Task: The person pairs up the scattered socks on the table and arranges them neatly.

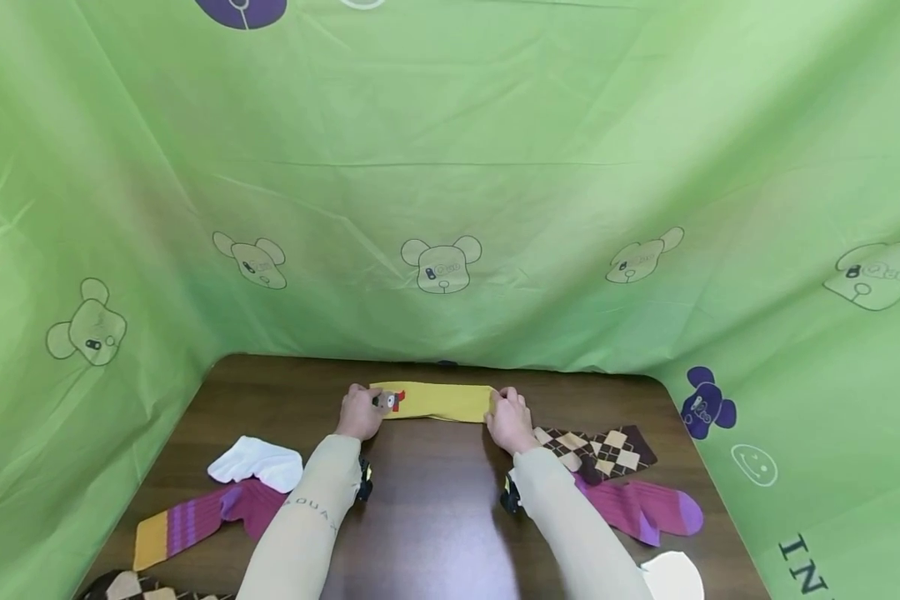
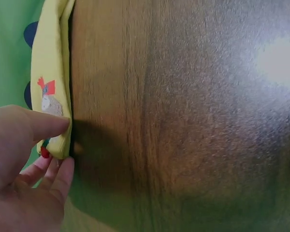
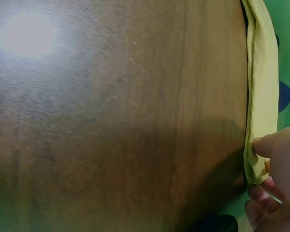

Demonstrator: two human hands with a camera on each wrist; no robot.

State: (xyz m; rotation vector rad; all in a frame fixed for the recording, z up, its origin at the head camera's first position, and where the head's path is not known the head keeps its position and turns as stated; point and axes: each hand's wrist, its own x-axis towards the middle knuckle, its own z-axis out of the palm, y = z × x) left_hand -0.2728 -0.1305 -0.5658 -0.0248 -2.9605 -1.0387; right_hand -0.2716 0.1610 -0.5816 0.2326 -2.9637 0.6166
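A yellow sock (image 1: 438, 402) with a cartoon animal in red near its left end lies stretched sideways along the far part of the table. My left hand (image 1: 361, 412) pinches the left end, thumb (image 2: 50, 124) on top and fingertips curled at the underside. At the other end, my right hand (image 1: 512, 419) pinches the plain yellow fabric (image 3: 265, 72), its thumb over the edge and fingers beneath. Layers show along the sock's near edge in both wrist views.
Left of me lie a white sock (image 1: 258, 463), a purple-and-yellow sock (image 1: 191, 525) and a brown argyle piece (image 1: 142, 587). Rightward are argyle socks (image 1: 615, 452), a purple sock (image 1: 648, 508) and a white piece (image 1: 675, 575). Green curtain (image 1: 450, 200) surrounds the brown table (image 1: 427, 500).
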